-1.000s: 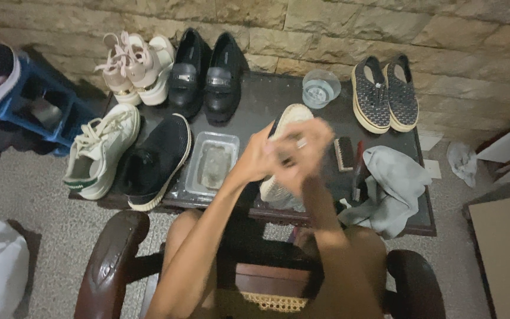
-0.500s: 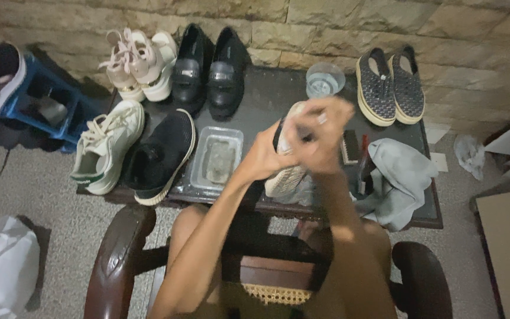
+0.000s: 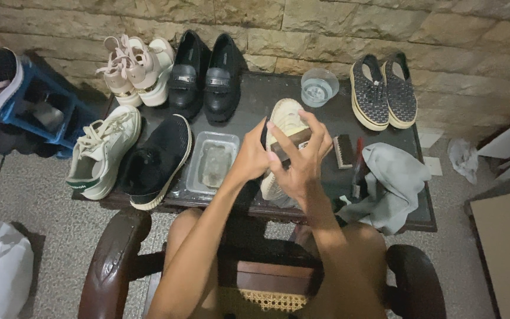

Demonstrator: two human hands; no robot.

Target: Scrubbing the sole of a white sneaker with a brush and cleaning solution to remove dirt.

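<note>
A dark worktop (image 3: 255, 97) fills the middle of the frame, set against a pale stone wall (image 3: 326, 23) that runs along the top edge, with grey floor (image 3: 30, 201) around it. At the bottom, the curved dark wooden arms of a chair (image 3: 116, 260) frame the person's bare forearms, which reach up from the lower edge and meet at the centre. A crumpled grey cloth (image 3: 394, 180) lies at the right of the worktop, hanging over its front edge. At the left sit a white sneaker (image 3: 101, 147) and, just beside it, a black shoe (image 3: 157, 156). Along the back, from left to right, stand a pair of pale pink and white shoes (image 3: 137, 68), a pair of black loafers (image 3: 205, 74), a clear cup (image 3: 319, 87) and a pair of dark patterned slip-ons (image 3: 383, 88). A clear rectangular tray (image 3: 212, 162) lies just left of centre. At the centre, a cream-coloured shoe (image 3: 284, 118) is raised above the worktop, toe pointing toward the wall. The left hand (image 3: 250, 158) has its grip clenched around the shoe's side. The right hand (image 3: 299, 159) lies across the shoe with fingers spread, gripping a small brown object pressed against it; what it is cannot be told. A small brush (image 3: 342, 151) lies just right of the hands.
</note>
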